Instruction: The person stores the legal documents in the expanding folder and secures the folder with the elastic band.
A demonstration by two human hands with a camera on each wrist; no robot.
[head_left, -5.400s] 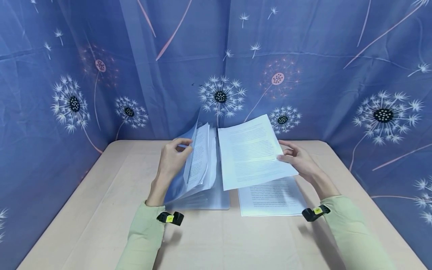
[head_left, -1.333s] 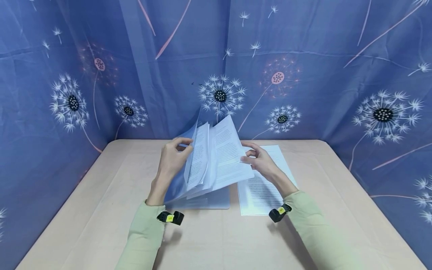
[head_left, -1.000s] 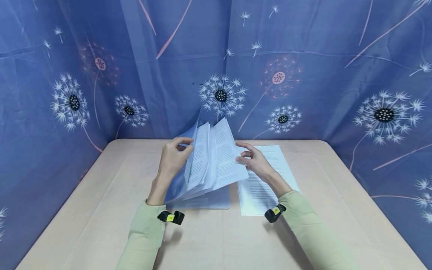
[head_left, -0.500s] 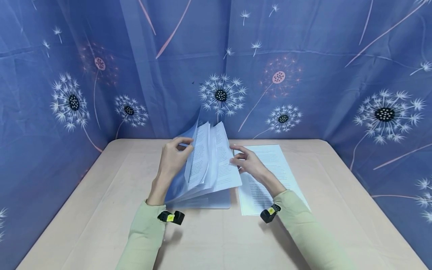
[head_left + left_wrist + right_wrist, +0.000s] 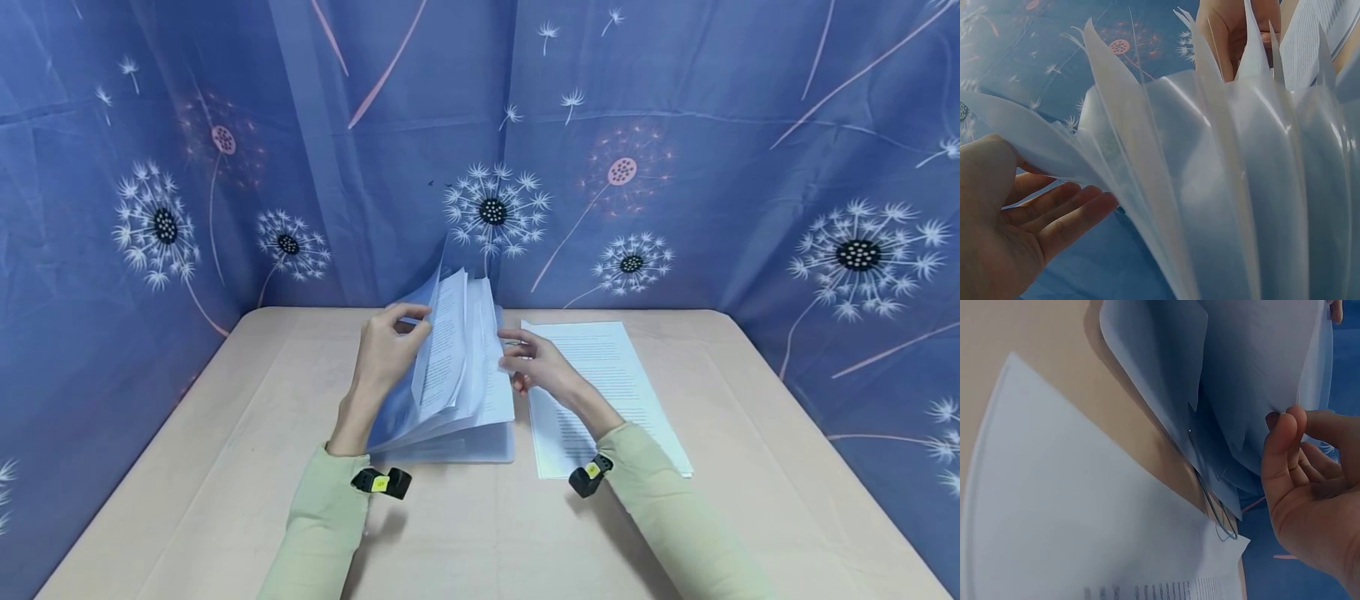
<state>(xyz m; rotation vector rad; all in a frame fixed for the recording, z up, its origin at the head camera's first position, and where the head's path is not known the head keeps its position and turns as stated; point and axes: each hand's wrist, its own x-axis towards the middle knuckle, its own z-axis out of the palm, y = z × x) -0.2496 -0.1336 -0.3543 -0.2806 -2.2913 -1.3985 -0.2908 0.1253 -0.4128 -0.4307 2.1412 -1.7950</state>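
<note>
A clear bluish plastic file folder [image 5: 480,446] with several pockets stands fanned on the table, printed sheets [image 5: 442,350] inside it. My left hand [image 5: 382,346] pinches its raised cover between thumb and index finger. In the left wrist view, the other fingers of the left hand [image 5: 1029,231] stretch out behind the translucent cover [image 5: 1041,134]. My right hand [image 5: 543,367] pinches the right edge of a printed sheet [image 5: 498,396] that reaches into the folder. Thumb and index fingertip of the right hand [image 5: 1310,481] meet on the paper edge in the right wrist view.
A small stack of printed sheets [image 5: 626,392] lies flat right of the folder, partly under the right forearm. A thin dark cord [image 5: 1213,509] loops between folder and stack. A blue dandelion-print curtain [image 5: 375,192] surrounds the beige table [image 5: 247,467] at back and sides.
My right hand has moved left with the sheet, from above the flat stack into the folder, so less of the sheet shows. The left hand holds the cover in the same place.
</note>
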